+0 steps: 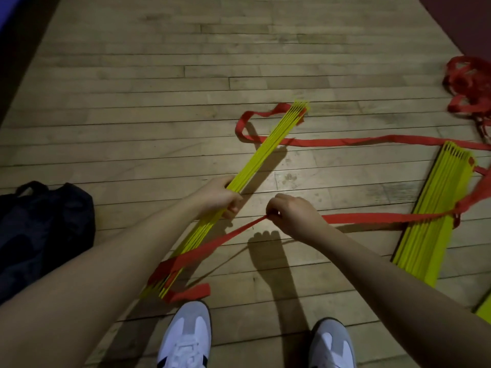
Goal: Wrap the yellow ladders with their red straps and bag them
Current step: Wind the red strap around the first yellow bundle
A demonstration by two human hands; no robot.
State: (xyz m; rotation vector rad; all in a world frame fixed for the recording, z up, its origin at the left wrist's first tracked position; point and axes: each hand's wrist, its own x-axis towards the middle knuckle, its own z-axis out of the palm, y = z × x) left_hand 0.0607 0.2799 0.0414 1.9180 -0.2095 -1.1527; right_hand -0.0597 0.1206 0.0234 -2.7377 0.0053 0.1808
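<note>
A bag (45, 235) lies left of the held ladder (255, 163); another ladder (435, 216) lies right.

Wooden plank floor (159, 75) all around. Two white shoes at bottom: left shoe (186, 338), right shoe (332, 346), apart. Dark red strip (462, 19) along floor edge, top right corner.
</note>
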